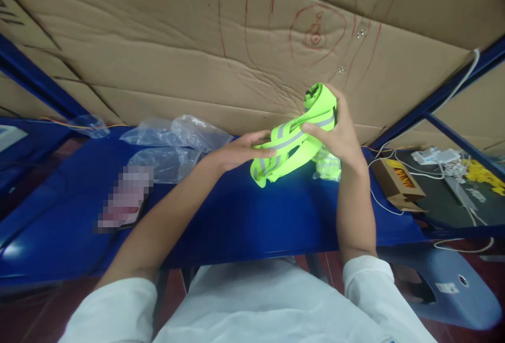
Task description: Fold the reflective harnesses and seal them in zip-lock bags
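A neon-yellow reflective strap bundle (294, 138) with grey stripes is held up over the blue table (252, 222). Around its lower left end, my left hand (246, 151) is closed, thumb and fingers on either side of the straps. My right hand (337, 132) grips the upper right end, thumb across the front and the other fingers hidden behind. A rolled part of the strap with a black piece sticks up at the top. Partly behind the bundle, a clear-wrapped neon-yellow packet (328, 165) lies on the table near my right wrist.
Clear plastic bags (169, 143) lie at the table's back left, with a blurred-out flat object (125, 198) in front. Cardboard (158, 48) walls off the back. On the right are an open cardboard box (398, 182), white cables and a blue plastic stool (453, 285).
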Action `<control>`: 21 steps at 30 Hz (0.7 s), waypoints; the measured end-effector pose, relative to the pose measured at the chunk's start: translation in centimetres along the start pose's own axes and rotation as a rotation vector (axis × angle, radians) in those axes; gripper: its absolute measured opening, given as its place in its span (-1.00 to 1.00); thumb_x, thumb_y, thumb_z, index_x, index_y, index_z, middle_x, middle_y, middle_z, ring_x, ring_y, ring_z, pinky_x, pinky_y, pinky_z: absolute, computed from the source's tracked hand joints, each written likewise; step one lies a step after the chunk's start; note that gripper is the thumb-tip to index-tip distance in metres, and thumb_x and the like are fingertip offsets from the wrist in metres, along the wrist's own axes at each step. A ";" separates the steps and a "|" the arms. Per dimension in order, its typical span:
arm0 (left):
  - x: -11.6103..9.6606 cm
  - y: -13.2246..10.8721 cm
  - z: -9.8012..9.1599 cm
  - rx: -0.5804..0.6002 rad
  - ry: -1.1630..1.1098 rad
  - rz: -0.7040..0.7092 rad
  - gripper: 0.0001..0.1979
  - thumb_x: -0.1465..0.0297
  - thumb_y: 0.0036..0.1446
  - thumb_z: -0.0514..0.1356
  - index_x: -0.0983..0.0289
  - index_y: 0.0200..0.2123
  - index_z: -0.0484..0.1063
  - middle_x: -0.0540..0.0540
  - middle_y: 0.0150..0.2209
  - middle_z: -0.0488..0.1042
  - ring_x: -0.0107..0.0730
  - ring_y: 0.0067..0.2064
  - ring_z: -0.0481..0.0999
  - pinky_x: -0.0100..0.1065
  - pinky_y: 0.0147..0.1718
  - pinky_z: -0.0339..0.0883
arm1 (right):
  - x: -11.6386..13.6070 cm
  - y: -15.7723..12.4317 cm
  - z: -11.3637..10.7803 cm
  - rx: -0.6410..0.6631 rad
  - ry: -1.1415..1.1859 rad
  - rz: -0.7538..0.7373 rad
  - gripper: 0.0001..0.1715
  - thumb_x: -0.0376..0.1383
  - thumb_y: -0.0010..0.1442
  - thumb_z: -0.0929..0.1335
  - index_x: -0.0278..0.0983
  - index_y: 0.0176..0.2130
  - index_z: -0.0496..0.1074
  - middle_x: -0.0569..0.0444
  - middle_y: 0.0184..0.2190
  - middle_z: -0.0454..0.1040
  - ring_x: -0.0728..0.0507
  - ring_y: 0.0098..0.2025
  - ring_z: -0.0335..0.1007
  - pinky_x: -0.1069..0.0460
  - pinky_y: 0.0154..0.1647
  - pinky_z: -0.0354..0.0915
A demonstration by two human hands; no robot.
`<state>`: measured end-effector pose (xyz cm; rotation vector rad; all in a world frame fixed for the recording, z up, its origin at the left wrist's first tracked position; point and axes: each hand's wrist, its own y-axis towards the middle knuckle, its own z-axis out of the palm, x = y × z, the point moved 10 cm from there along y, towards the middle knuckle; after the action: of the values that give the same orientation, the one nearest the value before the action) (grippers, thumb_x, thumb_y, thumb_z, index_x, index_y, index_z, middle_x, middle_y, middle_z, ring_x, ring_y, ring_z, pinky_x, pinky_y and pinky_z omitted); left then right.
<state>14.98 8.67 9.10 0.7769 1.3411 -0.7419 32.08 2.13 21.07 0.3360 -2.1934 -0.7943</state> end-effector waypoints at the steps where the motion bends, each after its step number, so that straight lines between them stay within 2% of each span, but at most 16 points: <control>1: -0.8 -0.1 -0.1 -0.002 0.054 0.033 -0.26 0.16 0.05 0.52 0.21 0.27 0.46 0.21 0.24 0.53 0.05 0.32 0.46 -0.10 0.29 0.35 | -0.2 0.1 -0.3 -0.026 -0.021 -0.013 0.16 0.21 0.05 0.56 -0.10 0.42 0.18 -0.09 0.37 0.33 -0.44 0.41 0.26 -0.37 0.47 0.19; 3: -2.0 -0.4 -0.2 0.009 0.151 0.103 -0.28 0.13 0.13 0.46 0.19 0.31 0.43 0.22 0.30 0.48 0.12 0.38 0.37 -0.01 0.34 0.28 | -0.7 0.2 -0.9 -0.096 -0.055 -0.025 0.17 0.20 0.02 0.58 -0.10 0.41 0.19 -0.08 0.38 0.33 -0.42 0.42 0.26 -0.37 0.48 0.18; 5: -3.2 -0.6 -0.4 -0.022 0.259 0.195 -0.27 0.12 0.20 0.41 0.13 0.38 0.33 0.22 0.36 0.39 0.10 0.41 0.33 0.02 0.35 0.28 | -1.4 0.2 -1.0 -0.153 -0.055 -0.007 0.14 0.18 0.05 0.57 -0.09 0.41 0.17 -0.09 0.37 0.34 -0.40 0.40 0.28 -0.37 0.47 0.21; 8: -4.4 -1.2 -0.8 -0.113 0.359 0.308 -0.13 0.14 0.17 0.43 0.01 0.45 0.14 0.25 0.40 0.29 -0.01 0.29 0.47 -0.09 0.16 0.47 | -2.5 0.1 -0.8 -0.192 -0.025 0.051 0.10 0.15 0.08 0.56 -0.09 0.40 0.16 -0.10 0.34 0.37 -0.38 0.36 0.35 -0.39 0.43 0.26; 10: -4.7 -1.4 -0.7 -0.133 0.396 0.349 -0.14 0.19 0.11 0.47 0.00 0.41 0.19 0.24 0.32 0.34 -0.15 0.11 0.57 -0.20 -0.02 0.54 | -3.0 0.1 -1.0 -0.225 -0.004 0.078 0.09 0.14 0.06 0.57 -0.11 0.37 0.17 -0.11 0.34 0.38 -0.37 0.35 0.37 -0.39 0.43 0.27; 13: -5.1 -1.7 0.4 -0.085 0.547 0.417 -0.42 0.27 0.16 0.43 0.11 0.23 0.42 0.19 0.17 0.46 -0.30 -0.04 0.57 -0.29 -0.10 0.50 | -3.5 0.0 -1.5 -0.266 0.060 0.118 0.06 0.14 0.05 0.58 -0.12 0.34 0.20 -0.14 0.32 0.41 -0.36 0.31 0.41 -0.35 0.39 0.33; 14: -5.3 -1.8 0.8 -0.077 0.605 0.454 -0.49 0.29 0.20 0.40 0.13 0.21 0.44 0.20 0.16 0.46 -0.30 -0.03 0.57 -0.29 -0.08 0.50 | -3.7 -0.1 -1.4 -0.265 0.096 0.144 0.05 0.15 0.05 0.58 -0.12 0.33 0.20 -0.14 0.29 0.43 -0.36 0.29 0.44 -0.33 0.36 0.37; 16: -5.9 -2.0 1.6 -0.087 0.701 0.549 -0.51 0.33 0.27 0.32 0.13 0.25 0.41 0.24 0.24 0.41 -0.20 0.12 0.53 -0.24 0.00 0.48 | -4.0 -0.2 -1.1 -0.255 0.182 0.213 0.03 0.18 0.06 0.56 -0.10 0.32 0.21 -0.12 0.25 0.48 -0.35 0.24 0.50 -0.29 0.28 0.45; 19: -6.6 -2.3 2.5 -0.135 0.789 0.677 -0.52 0.39 0.37 0.19 0.15 0.33 0.33 0.28 0.40 0.27 -0.07 0.39 0.32 -0.15 0.16 0.42 | -4.2 -0.6 0.0 -0.219 0.347 0.324 0.01 0.18 0.03 0.57 -0.10 0.28 0.25 -0.09 0.17 0.55 -0.34 0.17 0.56 -0.23 0.17 0.54; 21: -6.7 -2.4 2.5 -0.153 0.786 0.702 -0.54 0.44 0.38 0.14 0.17 0.32 0.34 0.27 0.42 0.27 -0.10 0.39 0.33 -0.18 0.15 0.41 | -4.0 -0.8 0.9 -0.184 0.454 0.379 -0.03 0.17 0.00 0.59 -0.11 0.23 0.30 -0.07 0.14 0.58 -0.33 0.13 0.59 -0.20 0.11 0.57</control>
<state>13.80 5.43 15.79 1.3879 1.6212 0.2641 34.12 3.76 17.78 -0.0002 -1.6745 -0.6272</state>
